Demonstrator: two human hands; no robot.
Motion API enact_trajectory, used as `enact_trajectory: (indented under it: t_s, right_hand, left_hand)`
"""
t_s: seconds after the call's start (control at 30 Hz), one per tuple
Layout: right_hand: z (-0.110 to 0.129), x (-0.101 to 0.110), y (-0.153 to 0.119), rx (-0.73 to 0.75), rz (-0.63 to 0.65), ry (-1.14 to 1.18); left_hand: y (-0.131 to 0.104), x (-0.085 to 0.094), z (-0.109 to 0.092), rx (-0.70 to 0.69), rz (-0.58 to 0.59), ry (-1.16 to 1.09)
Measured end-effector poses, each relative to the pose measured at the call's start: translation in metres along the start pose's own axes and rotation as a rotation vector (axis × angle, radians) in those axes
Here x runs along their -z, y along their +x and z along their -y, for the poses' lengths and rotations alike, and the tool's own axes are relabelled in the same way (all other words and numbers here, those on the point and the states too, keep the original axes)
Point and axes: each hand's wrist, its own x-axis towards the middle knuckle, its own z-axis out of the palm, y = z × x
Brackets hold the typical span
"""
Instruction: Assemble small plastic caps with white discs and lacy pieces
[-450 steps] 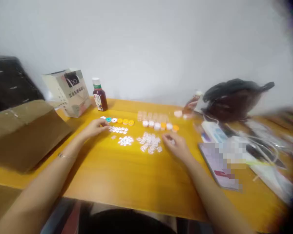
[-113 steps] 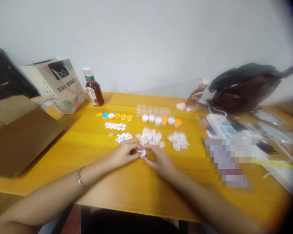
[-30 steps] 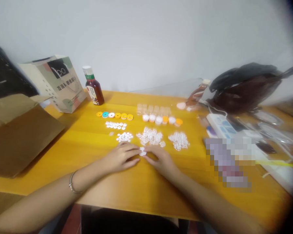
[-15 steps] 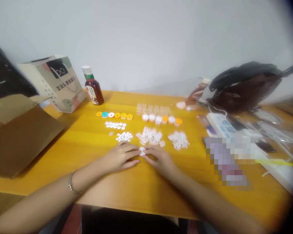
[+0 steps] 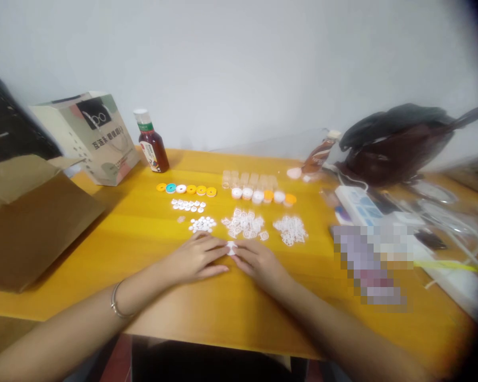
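My left hand [image 5: 201, 257] and my right hand [image 5: 259, 260] meet over the table near its front. Between their fingertips is a small white plastic piece [image 5: 231, 248], which both hands grip; its exact shape is partly covered. My left thumb lies apart, below the piece. Just beyond my left hand is a cluster of small white round pieces [image 5: 202, 224], with rows of white pieces [image 5: 188, 205] behind it. A pile of clear-white flat pieces [image 5: 244, 223] lies ahead of the held piece, and a second pile of translucent pieces [image 5: 290, 229] is beyond my right hand.
Farther back are a row of coloured round caps [image 5: 191, 189], white and orange caps [image 5: 257, 197] and clear containers [image 5: 250, 180]. A sauce-coloured bottle [image 5: 154, 151], paper bag [image 5: 103, 143] and cardboard box [image 5: 35, 223] stand left. Right are a power strip [image 5: 358, 204], cables and a dark bag [image 5: 398, 143].
Both hands stay in nearly the same place with the white piece between them. The view shifts very slightly; nothing else visibly moves.
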Motion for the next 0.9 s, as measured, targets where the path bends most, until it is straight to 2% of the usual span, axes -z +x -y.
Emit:
enact_trajectory:
  t_s: [0.13,0.37,0.63,0.73,0.83,0.9]
  right_hand:
    - [0.001,0.001,-0.001,0.01,0.033,-0.043]
    - [0.006,0.006,0.0,0.075,0.171,-0.216]
    - [0.003,0.005,0.002,0.037,0.075,-0.107]
    - [0.004,0.006,0.003,0.016,0.061,-0.073]
    - [0.007,0.007,0.004,-0.017,0.059,-0.085]
    - [0.008,0.008,0.004,-0.03,0.052,-0.085]
  left_hand:
    - [0.0,0.001,-0.002,-0.008,0.005,0.025]
    - [-0.001,0.003,-0.006,-0.02,0.038,0.113]
    - [-0.001,0.002,-0.007,-0.018,0.062,0.146]
    - [-0.003,0.016,0.005,0.039,-0.02,0.112]
    - [-0.009,0.033,0.027,0.204,-0.147,0.062]
    - [-0.013,0.039,0.042,0.306,-0.156,0.024]
